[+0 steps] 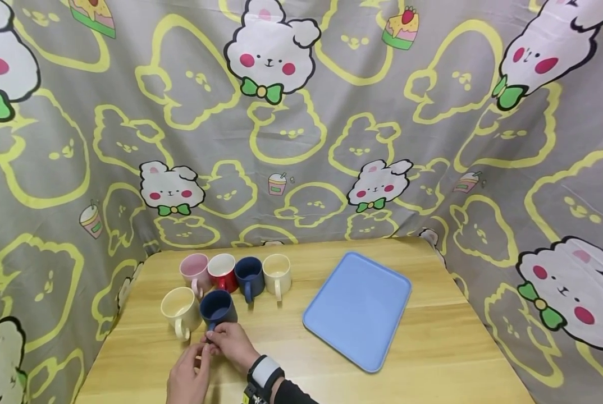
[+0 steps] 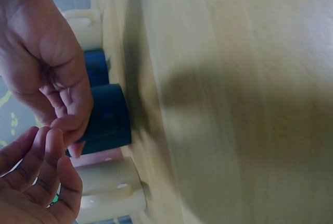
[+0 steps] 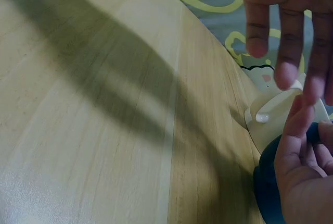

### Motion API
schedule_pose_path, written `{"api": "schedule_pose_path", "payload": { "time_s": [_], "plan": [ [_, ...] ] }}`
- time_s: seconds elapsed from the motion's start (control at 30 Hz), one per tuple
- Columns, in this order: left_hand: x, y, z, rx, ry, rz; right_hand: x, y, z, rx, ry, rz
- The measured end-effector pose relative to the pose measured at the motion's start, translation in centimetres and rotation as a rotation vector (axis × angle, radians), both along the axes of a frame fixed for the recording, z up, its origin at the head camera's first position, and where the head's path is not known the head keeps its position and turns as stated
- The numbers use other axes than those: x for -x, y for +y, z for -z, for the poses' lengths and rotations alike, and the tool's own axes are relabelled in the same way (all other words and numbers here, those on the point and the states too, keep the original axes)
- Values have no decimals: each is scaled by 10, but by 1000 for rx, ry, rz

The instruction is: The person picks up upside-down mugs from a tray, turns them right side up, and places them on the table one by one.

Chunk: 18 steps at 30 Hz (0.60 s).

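My right hand (image 1: 236,345) pinches the handle of a navy blue mug (image 1: 219,306), which stands upright on the wooden table. Right in front of that handle is my left hand (image 1: 187,375), its fingers loosely bent and holding nothing. In the left wrist view its fingertips (image 2: 53,139) come close to the right hand (image 2: 57,73); whether they touch, I cannot tell. Just left of the navy mug stands a cream mug (image 1: 179,307), handle toward me. The right wrist view has the navy mug (image 3: 268,182) partly hidden behind the right hand (image 3: 307,182).
Behind stands a row of mugs: pink (image 1: 194,269), red and white (image 1: 222,270), another navy one (image 1: 249,276) and another cream one (image 1: 277,272). A blue tray (image 1: 359,311) lies to the right on the table (image 1: 433,348). Patterned curtains (image 1: 291,134) surround the table.
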State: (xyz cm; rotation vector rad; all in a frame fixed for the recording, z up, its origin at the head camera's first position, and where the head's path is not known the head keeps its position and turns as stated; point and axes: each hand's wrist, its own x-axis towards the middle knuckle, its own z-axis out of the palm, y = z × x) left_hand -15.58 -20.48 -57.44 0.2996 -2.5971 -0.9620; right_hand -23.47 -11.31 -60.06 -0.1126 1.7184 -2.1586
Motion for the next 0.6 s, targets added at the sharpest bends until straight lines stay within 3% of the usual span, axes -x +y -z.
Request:
{"api": "schedule_pose_path", "payload": {
  "time_s": [0.27, 0.6],
  "plan": [
    [1, 10, 3, 15, 106, 26, 0, 7, 4, -101, 71, -13],
    [4, 16, 7, 16, 157, 38, 5, 12, -1, -160, 108, -45]
  ]
}}
